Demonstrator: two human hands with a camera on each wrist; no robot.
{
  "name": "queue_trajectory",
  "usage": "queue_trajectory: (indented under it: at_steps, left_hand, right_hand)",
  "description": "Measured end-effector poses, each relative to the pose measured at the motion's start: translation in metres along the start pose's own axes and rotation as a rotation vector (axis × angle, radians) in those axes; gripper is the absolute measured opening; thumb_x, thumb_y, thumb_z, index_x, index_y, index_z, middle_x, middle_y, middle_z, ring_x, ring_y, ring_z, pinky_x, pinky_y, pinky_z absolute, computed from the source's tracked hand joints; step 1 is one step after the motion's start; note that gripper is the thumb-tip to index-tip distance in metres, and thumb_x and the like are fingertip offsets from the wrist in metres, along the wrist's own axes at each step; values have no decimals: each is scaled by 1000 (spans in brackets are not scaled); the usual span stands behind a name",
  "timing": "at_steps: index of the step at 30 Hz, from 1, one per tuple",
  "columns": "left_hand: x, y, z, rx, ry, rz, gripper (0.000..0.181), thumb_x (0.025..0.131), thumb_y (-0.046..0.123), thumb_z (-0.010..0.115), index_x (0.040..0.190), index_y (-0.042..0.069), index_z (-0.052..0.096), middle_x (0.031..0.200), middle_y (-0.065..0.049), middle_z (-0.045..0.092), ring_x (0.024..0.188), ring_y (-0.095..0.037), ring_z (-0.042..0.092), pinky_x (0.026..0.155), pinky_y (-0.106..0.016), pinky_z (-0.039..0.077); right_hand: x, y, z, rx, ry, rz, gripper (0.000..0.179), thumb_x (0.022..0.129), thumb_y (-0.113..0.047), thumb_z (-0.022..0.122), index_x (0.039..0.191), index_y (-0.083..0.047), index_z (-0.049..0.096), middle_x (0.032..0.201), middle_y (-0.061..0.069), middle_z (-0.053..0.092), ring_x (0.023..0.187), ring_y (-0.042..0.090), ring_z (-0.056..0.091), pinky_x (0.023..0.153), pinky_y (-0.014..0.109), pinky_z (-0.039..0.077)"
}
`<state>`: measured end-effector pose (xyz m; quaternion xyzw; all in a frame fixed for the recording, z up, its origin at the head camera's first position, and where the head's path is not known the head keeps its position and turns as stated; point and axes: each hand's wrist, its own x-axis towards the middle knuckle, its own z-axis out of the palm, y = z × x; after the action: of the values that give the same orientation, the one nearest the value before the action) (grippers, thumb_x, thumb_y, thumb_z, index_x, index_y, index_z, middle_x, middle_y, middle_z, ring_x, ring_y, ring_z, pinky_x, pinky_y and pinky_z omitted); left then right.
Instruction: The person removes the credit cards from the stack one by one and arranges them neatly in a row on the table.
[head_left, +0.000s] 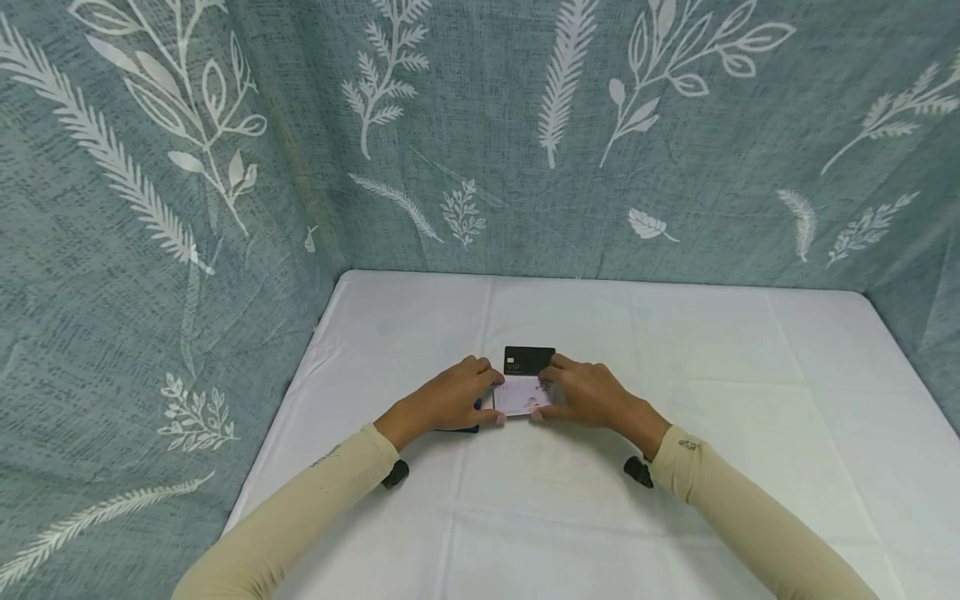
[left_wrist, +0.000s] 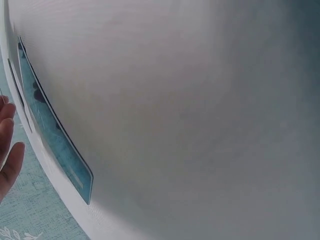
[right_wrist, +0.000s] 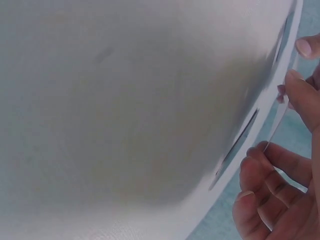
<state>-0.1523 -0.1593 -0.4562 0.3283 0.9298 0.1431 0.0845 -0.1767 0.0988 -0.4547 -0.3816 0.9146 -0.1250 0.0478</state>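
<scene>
In the head view a pale pinkish-white card point(head_left: 517, 398) is held level between both hands. My left hand point(head_left: 453, 396) pinches its left edge with thumb and fingertips. At the opposite edge my right hand point(head_left: 588, 396) grips it, the thumb at the near corner. The right wrist view shows the right hand point(right_wrist: 285, 195) with the thin card point(right_wrist: 276, 122) edge-on, lifted off the table. Just beyond it lies a black card point(head_left: 529, 360) lettered VIP. Partly hidden under my left hand is a dark blue card point(head_left: 468, 430); it looks glossy in the left wrist view.
A white cloth covers the table point(head_left: 720, 400). Teal curtains point(head_left: 487, 125) with white leaf prints hang behind it and along the left side. Small black wrist devices point(head_left: 637, 472) show beside both beige sleeves point(head_left: 742, 508).
</scene>
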Motion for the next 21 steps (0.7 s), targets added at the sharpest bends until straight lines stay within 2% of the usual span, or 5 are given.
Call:
queue_trajectory:
  at_steps: [21]
  left_hand:
    - [-3, 3, -1, 27, -12, 12, 57, 90, 46, 73, 128, 5, 63, 116, -8, 62, 101, -20, 55, 89, -36, 49]
  right_hand:
    - [-2, -6, 1, -10, -14, -3, 57, 83, -53, 77, 118, -8, 70, 102, 4, 61, 63, 8, 47, 50, 24, 38]
